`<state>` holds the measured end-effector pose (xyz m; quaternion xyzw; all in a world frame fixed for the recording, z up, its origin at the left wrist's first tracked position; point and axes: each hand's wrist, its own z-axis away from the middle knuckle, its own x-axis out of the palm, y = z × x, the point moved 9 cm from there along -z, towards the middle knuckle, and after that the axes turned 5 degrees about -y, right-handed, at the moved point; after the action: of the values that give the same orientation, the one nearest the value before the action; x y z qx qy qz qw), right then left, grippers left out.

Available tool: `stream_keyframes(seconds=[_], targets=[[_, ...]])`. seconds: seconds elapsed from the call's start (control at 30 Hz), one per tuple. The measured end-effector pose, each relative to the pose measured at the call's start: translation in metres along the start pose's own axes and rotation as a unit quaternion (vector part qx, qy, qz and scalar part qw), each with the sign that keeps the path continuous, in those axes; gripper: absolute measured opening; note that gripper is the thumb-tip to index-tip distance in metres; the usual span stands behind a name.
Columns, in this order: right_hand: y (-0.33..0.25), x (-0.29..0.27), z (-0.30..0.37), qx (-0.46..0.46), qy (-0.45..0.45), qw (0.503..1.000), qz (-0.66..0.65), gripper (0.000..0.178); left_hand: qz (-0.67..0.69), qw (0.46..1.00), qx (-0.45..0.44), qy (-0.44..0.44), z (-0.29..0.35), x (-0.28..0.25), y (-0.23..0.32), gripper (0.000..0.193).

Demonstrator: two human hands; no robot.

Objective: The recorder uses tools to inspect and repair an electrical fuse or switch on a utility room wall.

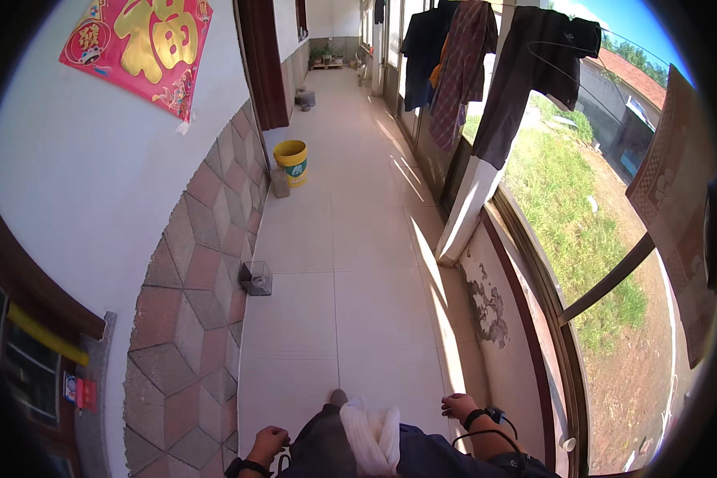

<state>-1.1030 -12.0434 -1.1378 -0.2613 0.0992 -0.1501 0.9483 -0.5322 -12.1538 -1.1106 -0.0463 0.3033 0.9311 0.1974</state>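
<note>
My left hand (268,444) hangs low beside my left thigh, its fingers curled in a loose fist with nothing visible in them. On the other side my right hand (459,406) is held out from my body above the floor, fingers bent inward and no object showing. Both wrists wear black bands, and a thin black cable loops near the right one. Between the hands, a white cloth (370,440) hangs down my front over dark clothing. The tip of one shoe (338,397) shows ahead of me. Neither hand touches anything around it.
A tiled corridor floor (334,231) runs ahead. Along the left wall stand a glass box (256,278) and a yellow bucket (291,163). Windows line the right side, with dark trousers (518,88) and a plaid shirt (464,64) hanging there. Potted plants (327,57) stand at the far end.
</note>
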Motion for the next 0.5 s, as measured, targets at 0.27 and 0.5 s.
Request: stream_keyframes(seconds=[0.27,0.5], targets=[[-0.187,0.044,-0.078,-0.006,0.011,0.999,-0.042,0.025,-0.05,0.994,0.098,-0.004,-0.148,-0.067,0.27,0.023],[-0.351,0.064,-0.246,0.005,-0.017,0.999,-0.032,0.024,-0.007,0.997,0.071,0.0,-0.274,-0.065,0.419,0.024]])
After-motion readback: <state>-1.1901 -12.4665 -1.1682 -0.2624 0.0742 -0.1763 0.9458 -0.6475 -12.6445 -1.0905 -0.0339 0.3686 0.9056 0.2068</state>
